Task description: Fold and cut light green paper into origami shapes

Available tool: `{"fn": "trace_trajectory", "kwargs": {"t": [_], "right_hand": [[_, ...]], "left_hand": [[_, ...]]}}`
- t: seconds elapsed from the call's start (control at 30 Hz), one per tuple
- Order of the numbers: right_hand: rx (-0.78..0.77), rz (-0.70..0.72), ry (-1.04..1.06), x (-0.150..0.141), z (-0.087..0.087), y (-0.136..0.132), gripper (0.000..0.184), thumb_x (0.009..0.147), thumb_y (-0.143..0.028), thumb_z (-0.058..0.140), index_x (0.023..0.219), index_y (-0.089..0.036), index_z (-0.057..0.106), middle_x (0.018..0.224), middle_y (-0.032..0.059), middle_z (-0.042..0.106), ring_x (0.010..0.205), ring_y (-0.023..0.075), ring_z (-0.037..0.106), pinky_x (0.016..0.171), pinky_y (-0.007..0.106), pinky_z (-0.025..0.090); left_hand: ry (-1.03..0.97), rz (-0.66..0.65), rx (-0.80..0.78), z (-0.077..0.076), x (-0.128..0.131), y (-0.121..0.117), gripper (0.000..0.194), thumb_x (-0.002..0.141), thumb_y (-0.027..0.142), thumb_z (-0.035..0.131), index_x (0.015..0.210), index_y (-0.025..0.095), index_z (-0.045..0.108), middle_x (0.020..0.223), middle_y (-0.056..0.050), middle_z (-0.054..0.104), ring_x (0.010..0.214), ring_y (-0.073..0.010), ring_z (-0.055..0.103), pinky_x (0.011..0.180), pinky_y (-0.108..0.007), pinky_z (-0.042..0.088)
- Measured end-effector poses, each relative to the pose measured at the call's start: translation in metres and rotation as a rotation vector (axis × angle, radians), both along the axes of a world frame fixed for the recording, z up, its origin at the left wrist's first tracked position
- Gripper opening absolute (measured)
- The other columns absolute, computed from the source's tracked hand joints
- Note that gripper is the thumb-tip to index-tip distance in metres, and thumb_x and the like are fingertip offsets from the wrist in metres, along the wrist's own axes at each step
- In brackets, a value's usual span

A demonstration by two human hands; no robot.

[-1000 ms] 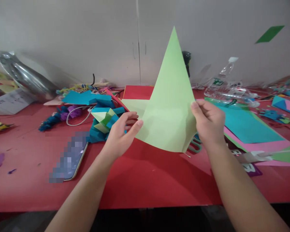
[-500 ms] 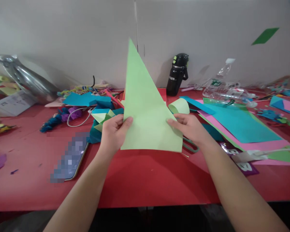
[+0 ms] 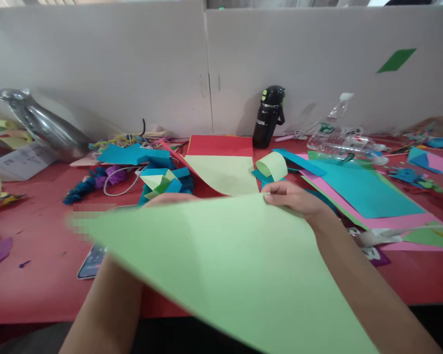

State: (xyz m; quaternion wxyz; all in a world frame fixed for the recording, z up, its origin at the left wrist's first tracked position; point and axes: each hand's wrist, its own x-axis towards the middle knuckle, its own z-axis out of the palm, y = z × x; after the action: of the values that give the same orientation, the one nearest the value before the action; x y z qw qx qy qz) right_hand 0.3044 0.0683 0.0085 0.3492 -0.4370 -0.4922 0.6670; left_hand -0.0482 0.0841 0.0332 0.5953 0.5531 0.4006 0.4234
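Right fingers (image 3: pixel 280 189) pinch one green sheet (image 3: pixel 225 250); left fingers (image 3: pixel 173 197): hold unclear; one phone (image 3: pixel 91 263) below.

Pale green paper (image 3: pixel 221 255), there it is | aloft over the red table (image 3: pixel 40 290) | narrow tip out left, blurred! | broad end right, edge gently curved

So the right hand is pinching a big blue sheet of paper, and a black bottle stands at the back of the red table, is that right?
Not quite: the sheet of paper that the right hand is pinching is light green, not blue, as the head view shows. The black bottle does stand at the back of the red table.
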Motion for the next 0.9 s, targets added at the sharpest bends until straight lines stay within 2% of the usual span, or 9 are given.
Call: {"fn": "trace_trajectory", "kwargs": {"t": [0.07,0.13,0.2,0.3,0.4,0.53,0.6,0.7,0.9], "right_hand": [[0.026,0.236,-0.099,-0.001,0.000,0.001,0.022,0.077,-0.039,0.082,0.080,-0.018,0.074,0.068,-0.0007,0.071,0.056,0.0111,0.062,0.051,0.022,0.046],[0.066,0.420,-0.202,-0.006,0.000,0.004,0.022,0.077,-0.038,0.081,0.082,-0.017,0.077,0.072,0.0005,0.073,0.061,0.0117,0.064,0.055,0.022,0.048],[0.098,0.516,-0.283,-0.012,0.001,0.006,0.023,0.077,-0.039,0.082,0.085,-0.019,0.078,0.077,0.0011,0.075,0.065,0.0130,0.066,0.057,0.022,0.049],[0.101,0.494,-0.330,-0.019,0.000,0.008,0.026,0.075,-0.042,0.082,0.090,-0.021,0.079,0.081,0.0020,0.077,0.068,0.0150,0.068,0.058,0.024,0.051],[0.071,0.226,-0.195,-0.015,-0.001,0.009,0.038,0.079,-0.048,0.078,0.107,-0.023,0.076,0.089,0.0044,0.077,0.073,0.0183,0.071,0.063,0.028,0.054],[0.124,-0.275,0.106,-0.001,-0.003,0.011,0.059,0.085,-0.071,0.059,0.123,-0.026,0.065,0.113,0.0087,0.074,0.100,0.0265,0.071,0.082,0.040,0.058],[0.152,-0.309,0.164,0.003,-0.003,0.010,0.066,0.085,-0.078,0.050,0.125,-0.028,0.063,0.124,0.0087,0.071,0.112,0.0296,0.067,0.091,0.045,0.056],[0.179,-0.178,0.184,0.000,-0.002,0.007,0.067,0.083,-0.080,0.050,0.128,-0.031,0.063,0.125,0.0061,0.071,0.115,0.0295,0.066,0.093,0.045,0.055],[0.172,-0.272,0.142,-0.022,-0.006,0.005,0.043,0.080,-0.042,0.079,0.119,-0.029,0.069,0.116,0.0052,0.075,0.098,0.0241,0.072,0.084,0.039,0.058]], "left_hand": [[0.085,-0.452,-0.226,0.000,0.022,0.000,0.050,0.083,0.059,0.069,0.104,0.015,0.078,0.104,-0.018,0.077,0.082,-0.0297,0.075,0.069,-0.038,0.061],[0.111,-0.707,-0.336,-0.002,0.045,-0.001,0.068,0.091,0.072,0.046,0.119,0.015,0.072,0.114,-0.021,0.074,0.080,-0.0262,0.074,0.063,-0.033,0.058],[0.189,-0.751,-0.321,-0.007,0.064,-0.004,0.065,0.091,0.070,0.047,0.117,0.015,0.071,0.106,-0.018,0.075,0.071,-0.0217,0.072,0.056,-0.029,0.055],[0.314,-0.758,-0.180,-0.018,0.080,-0.010,0.041,0.084,0.055,0.070,0.098,0.016,0.074,0.082,-0.006,0.070,0.066,-0.0158,0.064,0.054,-0.024,0.049],[0.339,-0.621,-0.018,-0.028,0.084,-0.012,0.032,0.086,0.046,0.071,0.079,0.015,0.070,0.068,-0.001,0.064,0.061,-0.0132,0.059,0.054,-0.024,0.044],[0.134,-0.170,0.080,-0.031,0.080,-0.004,0.027,0.085,0.042,0.073,0.089,0.016,0.070,0.085,-0.005,0.073,0.078,-0.0202,0.069,0.069,-0.030,0.055],[-0.027,0.055,0.130,-0.028,0.075,0.002,0.029,0.085,0.041,0.074,0.100,0.017,0.070,0.094,-0.007,0.075,0.085,-0.0222,0.072,0.076,-0.034,0.058],[-0.181,0.256,0.165,-0.024,0.069,0.008,0.031,0.085,0.037,0.075,0.109,0.019,0.067,0.105,-0.009,0.076,0.090,-0.0228,0.073,0.078,-0.034,0.061],[-0.182,0.264,0.075,-0.018,0.067,0.008,0.038,0.082,0.032,0.076,0.115,0.019,0.062,0.115,-0.010,0.074,0.099,-0.0264,0.072,0.078,-0.037,0.062]]}}
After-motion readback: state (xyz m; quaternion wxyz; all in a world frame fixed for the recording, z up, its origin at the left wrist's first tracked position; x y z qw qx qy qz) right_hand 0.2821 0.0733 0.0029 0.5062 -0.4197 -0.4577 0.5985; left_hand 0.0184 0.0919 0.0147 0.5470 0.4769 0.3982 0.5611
